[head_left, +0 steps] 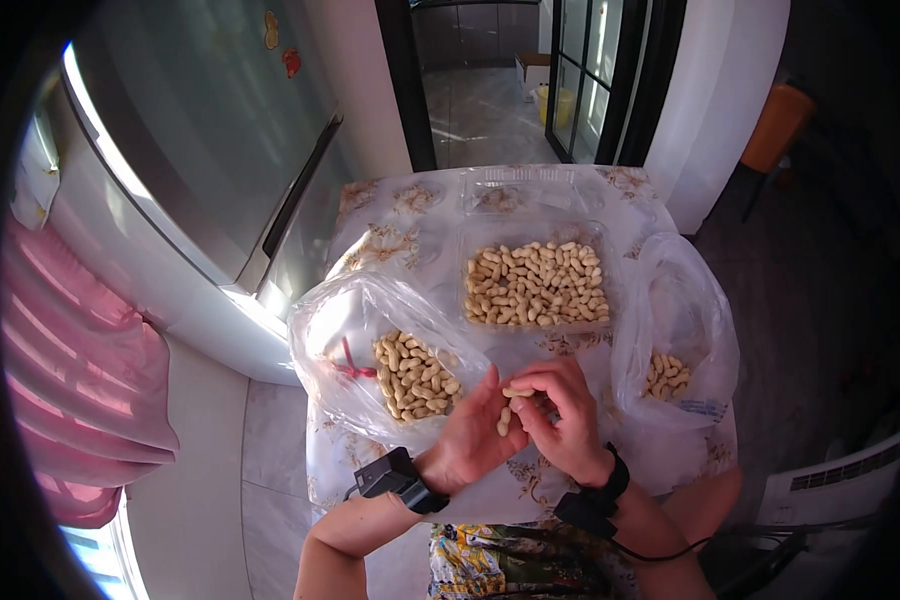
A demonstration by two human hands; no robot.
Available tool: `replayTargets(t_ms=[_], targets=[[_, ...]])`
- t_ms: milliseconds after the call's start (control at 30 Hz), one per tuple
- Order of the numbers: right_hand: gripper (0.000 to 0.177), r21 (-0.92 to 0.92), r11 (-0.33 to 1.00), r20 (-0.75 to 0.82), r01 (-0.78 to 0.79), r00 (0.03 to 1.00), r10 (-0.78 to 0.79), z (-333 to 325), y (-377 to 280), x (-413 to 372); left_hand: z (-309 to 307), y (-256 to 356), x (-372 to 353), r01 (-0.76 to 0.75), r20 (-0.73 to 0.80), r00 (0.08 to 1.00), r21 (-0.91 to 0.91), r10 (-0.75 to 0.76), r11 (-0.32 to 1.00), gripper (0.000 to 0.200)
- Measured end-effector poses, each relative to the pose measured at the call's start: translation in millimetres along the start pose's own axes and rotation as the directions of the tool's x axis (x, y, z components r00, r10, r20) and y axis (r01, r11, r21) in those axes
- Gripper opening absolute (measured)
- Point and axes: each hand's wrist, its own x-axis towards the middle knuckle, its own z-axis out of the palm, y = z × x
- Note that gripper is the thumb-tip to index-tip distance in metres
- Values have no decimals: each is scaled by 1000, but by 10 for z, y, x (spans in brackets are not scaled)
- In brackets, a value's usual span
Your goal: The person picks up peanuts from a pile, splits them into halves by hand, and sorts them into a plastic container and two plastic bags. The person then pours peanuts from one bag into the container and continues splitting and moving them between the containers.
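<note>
My left hand (473,437) is turned palm up near the table's front edge, with a peanut (505,420) lying at its fingers. Just to its right, my right hand (558,410) pinches another peanut (518,393) between thumb and forefinger. Beside my left hand sits an open plastic bag (345,320) holding many peanuts (410,375). Beyond both hands stands a clear plastic tray (612,270) full of peanuts (535,285). A second plastic bag (680,310) on the right holds a smaller heap of peanuts (667,376).
A flowered cloth (410,230) covers the table. At its far edge lies a clear plastic lid (520,190). A fridge (220,130) stands at the left, with a pink curtain (80,370) nearer. An orange chair (776,125) is at the far right.
</note>
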Motion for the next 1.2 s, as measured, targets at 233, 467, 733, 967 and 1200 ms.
replayTargets(t_ms=[233, 467, 733, 967, 1200], targets=[[22, 121, 993, -121, 1, 993, 14, -38, -187, 100, -209, -84, 12, 90, -10, 996, 69, -89, 994, 39], [28, 68, 990, 79, 126, 988, -131, 180, -424, 520, 94, -157, -63, 198, -273, 955, 279, -121, 939, 26], [18, 16, 999, 176, 34, 984, -36, 47, 168, 348, -231, -157, 58, 266, -173, 952, 68, -251, 962, 33], [20, 111, 887, 528, -448, 783, 329, -19, 83, 360, -258, -157, 55, 269, -200, 949, 123, -242, 955, 33], [24, 313, 912, 298, -265, 939, 171, -42, 189, 333, -81, -75, 64, 237, -215, 954, 123, -208, 964, 28]])
